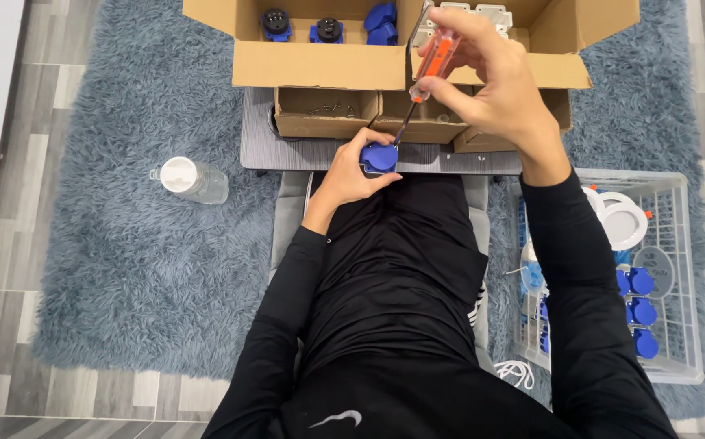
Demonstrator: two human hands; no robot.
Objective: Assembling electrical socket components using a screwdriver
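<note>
Two hands engaged: left hand (351, 169) clamps a blue socket (379, 157) on the counter (287, 150) edge; right hand (491, 77) grips an orange screwdriver (432, 61). Risk judged: tip slipping off, jabbing fingers.

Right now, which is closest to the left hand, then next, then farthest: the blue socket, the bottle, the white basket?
1. Blue socket: under the left hand, on the grey table.
2. Bottle: on the rug, on the left hand's side.
3. White basket: far over on the right side.

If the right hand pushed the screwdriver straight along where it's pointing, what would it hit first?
Probably the round blue plastic socket that the left hand holds; the orange-handled screwdriver in the right hand seems to touch it already.
</note>
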